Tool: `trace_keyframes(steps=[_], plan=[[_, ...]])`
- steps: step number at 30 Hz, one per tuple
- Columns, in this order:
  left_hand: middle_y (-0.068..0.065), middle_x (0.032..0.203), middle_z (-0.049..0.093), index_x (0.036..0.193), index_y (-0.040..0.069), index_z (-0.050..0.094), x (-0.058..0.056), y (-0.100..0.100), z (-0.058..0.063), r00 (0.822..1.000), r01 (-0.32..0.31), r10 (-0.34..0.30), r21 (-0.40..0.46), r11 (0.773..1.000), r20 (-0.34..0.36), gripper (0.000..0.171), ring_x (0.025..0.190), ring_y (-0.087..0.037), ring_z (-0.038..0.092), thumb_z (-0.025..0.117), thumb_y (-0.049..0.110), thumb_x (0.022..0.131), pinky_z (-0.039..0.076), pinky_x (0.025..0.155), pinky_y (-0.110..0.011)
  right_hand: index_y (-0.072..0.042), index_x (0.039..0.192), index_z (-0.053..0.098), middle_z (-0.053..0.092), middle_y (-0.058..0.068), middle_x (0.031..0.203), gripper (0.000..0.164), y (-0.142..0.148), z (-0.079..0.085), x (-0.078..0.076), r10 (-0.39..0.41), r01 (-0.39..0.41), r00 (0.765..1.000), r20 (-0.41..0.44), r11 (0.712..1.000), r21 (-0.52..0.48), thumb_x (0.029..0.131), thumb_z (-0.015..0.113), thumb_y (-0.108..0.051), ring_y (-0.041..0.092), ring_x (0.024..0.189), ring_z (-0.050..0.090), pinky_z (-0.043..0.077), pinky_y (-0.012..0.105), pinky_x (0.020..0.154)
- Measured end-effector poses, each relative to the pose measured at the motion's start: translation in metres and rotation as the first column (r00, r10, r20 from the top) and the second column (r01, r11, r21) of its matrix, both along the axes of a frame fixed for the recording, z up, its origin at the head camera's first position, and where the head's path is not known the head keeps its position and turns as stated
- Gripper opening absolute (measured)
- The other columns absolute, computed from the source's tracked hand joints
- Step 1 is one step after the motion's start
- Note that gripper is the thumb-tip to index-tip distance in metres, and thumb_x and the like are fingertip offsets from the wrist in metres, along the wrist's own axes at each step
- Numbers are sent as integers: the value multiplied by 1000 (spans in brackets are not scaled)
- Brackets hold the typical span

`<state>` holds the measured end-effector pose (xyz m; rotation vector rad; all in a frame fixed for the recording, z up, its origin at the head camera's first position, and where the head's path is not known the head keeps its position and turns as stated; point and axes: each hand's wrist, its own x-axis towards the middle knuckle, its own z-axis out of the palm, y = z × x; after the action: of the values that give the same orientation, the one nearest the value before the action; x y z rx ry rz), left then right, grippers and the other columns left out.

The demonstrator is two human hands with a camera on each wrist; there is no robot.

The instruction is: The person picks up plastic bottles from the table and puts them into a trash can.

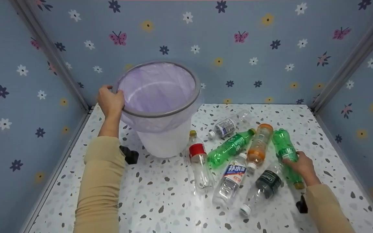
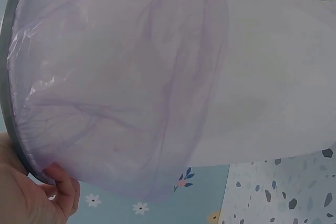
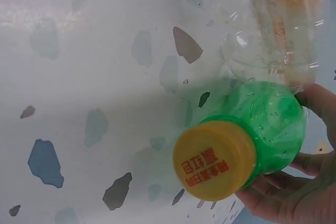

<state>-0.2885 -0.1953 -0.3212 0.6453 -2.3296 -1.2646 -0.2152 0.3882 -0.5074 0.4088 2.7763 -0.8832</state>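
Observation:
My left hand [image 1: 111, 101] grips the grey rim of a white trash bin [image 1: 165, 142], lined with a thin purple bag [image 1: 157, 87]. In the left wrist view, the fingers [image 2: 65, 190] curl over that rim and the liner. On the right, my right hand [image 1: 300, 165] holds a green plastic bottle [image 1: 285, 142] around its middle; its yellow cap [image 3: 215, 161] faces the right wrist camera. Close beside it lies a clear bottle with a dark green label [image 1: 268, 183].
Other bottles lie between the bin and my right hand: a red-labelled one [image 1: 197, 150], a second green one [image 1: 231, 147], an orange one [image 1: 260, 142], a blue-and-white-labelled one [image 1: 233, 174] and a clear one [image 1: 227, 126]. Flowered panels [image 1: 206, 32] enclose the speckled tabletop [image 1: 160, 200].

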Motion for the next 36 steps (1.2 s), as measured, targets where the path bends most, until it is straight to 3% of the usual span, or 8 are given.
trace_keyframes(steps=[8, 16, 36], plan=[[-22, 117, 51, 118, -6, 50, 1, 3, -1, 999, -8, 9, 39, 999, -35, 35, 107, -33, 48, 47, 7, 86, 38, 89, -39, 19, 129, 17, 33, 39, 119, 84, 5, 0, 2, -27, 27, 1000, -2, 1000, 0, 82, 57, -38, 47, 105, 39, 36, 51, 83], [-23, 118, 51, 119, -8, 50, 0, 4, -1, 999, -12, 13, 28, 1000, -39, 35, 109, -34, 47, 48, 4, 86, 37, 91, -38, 19, 129, 19, 35, 39, 118, 82, 10, 9, 4, -8, 10, 997, -73, 1000, 23, 83, 55, -39, 47, 100, 43, 39, 51, 77], [-24, 115, 52, 117, -10, 50, 0, 6, -2, 998, -22, 22, -4, 1000, -59, 34, 107, -34, 49, 48, 3, 86, 38, 90, -39, 13, 132, 22, 41, 37, 112, 82, -24, 73, -5, 122, -105, 968, -217, 990, 90, 82, 56, -43, 45, 95, 47, 41, 51, 71]])
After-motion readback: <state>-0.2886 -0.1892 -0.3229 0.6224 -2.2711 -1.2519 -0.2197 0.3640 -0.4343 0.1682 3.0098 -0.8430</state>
